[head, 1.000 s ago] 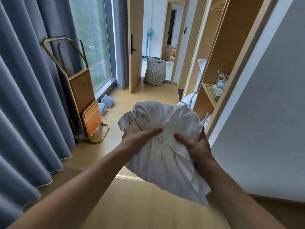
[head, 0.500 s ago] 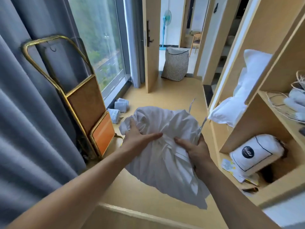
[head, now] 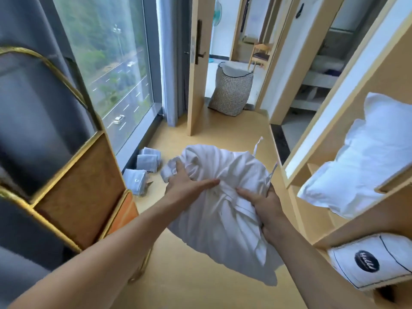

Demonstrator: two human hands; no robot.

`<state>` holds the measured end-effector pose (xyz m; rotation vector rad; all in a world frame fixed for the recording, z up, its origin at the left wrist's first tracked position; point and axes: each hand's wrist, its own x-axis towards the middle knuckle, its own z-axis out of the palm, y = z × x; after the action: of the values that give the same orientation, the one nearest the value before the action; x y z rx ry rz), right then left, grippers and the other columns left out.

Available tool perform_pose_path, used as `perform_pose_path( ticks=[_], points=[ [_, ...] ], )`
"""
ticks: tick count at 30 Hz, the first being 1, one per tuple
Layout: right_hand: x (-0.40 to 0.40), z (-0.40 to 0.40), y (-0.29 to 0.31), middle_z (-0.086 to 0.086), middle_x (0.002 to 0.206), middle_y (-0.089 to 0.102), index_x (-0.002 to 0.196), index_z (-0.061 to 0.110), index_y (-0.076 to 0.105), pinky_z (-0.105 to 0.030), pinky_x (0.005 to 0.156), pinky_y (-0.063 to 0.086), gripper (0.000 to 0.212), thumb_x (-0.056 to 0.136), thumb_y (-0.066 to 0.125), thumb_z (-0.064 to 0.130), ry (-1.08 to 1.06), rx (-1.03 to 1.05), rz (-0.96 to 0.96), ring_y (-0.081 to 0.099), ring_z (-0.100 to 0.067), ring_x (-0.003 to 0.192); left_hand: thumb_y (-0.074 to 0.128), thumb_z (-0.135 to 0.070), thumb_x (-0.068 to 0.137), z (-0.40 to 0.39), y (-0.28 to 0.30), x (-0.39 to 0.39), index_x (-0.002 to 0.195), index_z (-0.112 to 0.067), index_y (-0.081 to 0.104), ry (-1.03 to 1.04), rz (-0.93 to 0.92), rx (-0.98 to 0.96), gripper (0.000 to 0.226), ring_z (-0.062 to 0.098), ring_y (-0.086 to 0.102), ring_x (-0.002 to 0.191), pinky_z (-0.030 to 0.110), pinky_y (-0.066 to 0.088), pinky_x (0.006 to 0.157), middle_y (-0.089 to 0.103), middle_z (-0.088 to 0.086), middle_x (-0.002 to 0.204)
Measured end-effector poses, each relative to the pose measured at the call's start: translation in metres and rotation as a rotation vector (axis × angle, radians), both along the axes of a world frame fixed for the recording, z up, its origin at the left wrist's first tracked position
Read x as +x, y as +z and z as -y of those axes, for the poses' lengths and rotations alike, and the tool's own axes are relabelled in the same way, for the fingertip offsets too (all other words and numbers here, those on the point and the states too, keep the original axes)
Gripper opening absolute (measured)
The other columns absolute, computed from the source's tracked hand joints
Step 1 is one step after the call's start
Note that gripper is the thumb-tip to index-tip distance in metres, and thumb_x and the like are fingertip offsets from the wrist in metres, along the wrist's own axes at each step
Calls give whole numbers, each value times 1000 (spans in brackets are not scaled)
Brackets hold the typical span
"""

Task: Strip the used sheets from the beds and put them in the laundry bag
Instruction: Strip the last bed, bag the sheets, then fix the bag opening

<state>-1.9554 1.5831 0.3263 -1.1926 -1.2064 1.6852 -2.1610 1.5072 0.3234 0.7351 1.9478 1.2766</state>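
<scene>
A bunched white sheet (head: 225,210) hangs in front of me at chest height, carried by both hands. My left hand (head: 185,186) grips its upper left side, thumb across the folds. My right hand (head: 265,206) grips its right side, fingers curled under the cloth. A checked laundry bag (head: 231,92) with a dark rim stands upright on the floor in the doorway ahead, well beyond the sheet; something white shows at its top.
A gold-framed luggage stand (head: 73,186) leans on the grey curtain at left. Rolled pale-blue towels (head: 145,168) lie by the window. An open wooden door (head: 196,70) flanks the doorway. Wooden shelves at right hold a white pillow (head: 365,159) and a white pouch (head: 370,259).
I have walked forward along the floor with the sheet; the laundry bag and doorway are nearer, the shelves on the right have come alongside. My grip is unchanged.
</scene>
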Motion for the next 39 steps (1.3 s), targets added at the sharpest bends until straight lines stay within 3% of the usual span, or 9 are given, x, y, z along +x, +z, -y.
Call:
perform_pose_path(
  ticks=[4, 7, 13, 18, 24, 31, 35, 38, 39],
  points=[
    [-51, -79, 8, 0, 113, 78, 129, 30, 63, -54, 90, 61, 91, 46, 100, 35, -103, 2, 34, 77, -29, 98, 84, -81, 38, -97, 13, -55, 159, -44, -2, -108, -57, -2, 154, 30, 43, 143, 47, 42, 114, 36, 3, 162],
    [-80, -147, 0, -1, 111, 78, 129, 29, 63, -53, 91, 61, 85, 51, 100, 32, -146, -19, 35, 77, -28, 98, 86, -73, 48, -173, 6, -88, 162, -39, -3, -183, -34, 20, 149, 28, 43, 143, 43, 42, 113, 34, 4, 162],
    [-140, -320, -36, 0, 109, 79, 127, 23, 64, -46, 91, 61, 64, 71, 94, 13, -189, -5, -13, 78, -22, 95, 83, -88, 31, -356, -30, -150, 158, -41, 12, -241, -48, 12, 153, 25, 49, 137, 46, 46, 111, 42, -1, 155],
    [-198, -478, -37, -4, 112, 79, 126, 24, 64, -43, 88, 62, 63, 72, 93, 10, -154, -69, -42, 78, -25, 95, 86, -88, 31, -511, -28, -211, 154, -48, 14, -212, 4, -54, 148, 26, 47, 138, 49, 47, 110, 44, -3, 152],
    [-289, -658, -22, -3, 112, 78, 128, 23, 63, -51, 96, 58, 66, 71, 93, 10, -65, -57, -36, 77, -28, 99, 88, -85, 32, -675, -20, -299, 152, -51, 19, -120, 25, -28, 142, 23, 50, 136, 47, 48, 110, 46, -7, 150],
    [-390, -860, -45, -4, 116, 78, 131, 24, 63, -53, 102, 55, 71, 69, 94, 14, -104, -73, -20, 76, -28, 104, 84, -87, 35, -894, -48, -400, 154, -40, 15, -190, 26, -30, 146, 27, 46, 135, 48, 45, 110, 43, -2, 150],
    [-429, -965, -31, 0, 109, 79, 126, 25, 62, -39, 86, 60, 57, 78, 87, 4, -194, -92, -11, 78, -21, 95, 85, -78, 49, -1018, -41, -442, 157, -33, 12, -289, 55, -82, 138, 29, 46, 135, 45, 44, 111, 43, 4, 149],
    [-448, -1041, -16, -1, 107, 80, 128, 22, 61, -40, 87, 62, 57, 80, 85, 3, -259, -93, -4, 78, -21, 95, 83, -83, 41, -1106, -28, -461, 155, -39, 12, -355, 42, -94, 141, 30, 47, 135, 48, 45, 111, 43, 4, 149],
    [-454, -1066, -14, 2, 105, 80, 126, 23, 61, -34, 79, 63, 55, 81, 84, 2, -274, -88, -7, 78, -19, 93, 83, -84, 39, -1134, -25, -467, 153, -40, 14, -365, 38, -94, 140, 30, 50, 132, 48, 46, 110, 45, 3, 146]
  ],
)
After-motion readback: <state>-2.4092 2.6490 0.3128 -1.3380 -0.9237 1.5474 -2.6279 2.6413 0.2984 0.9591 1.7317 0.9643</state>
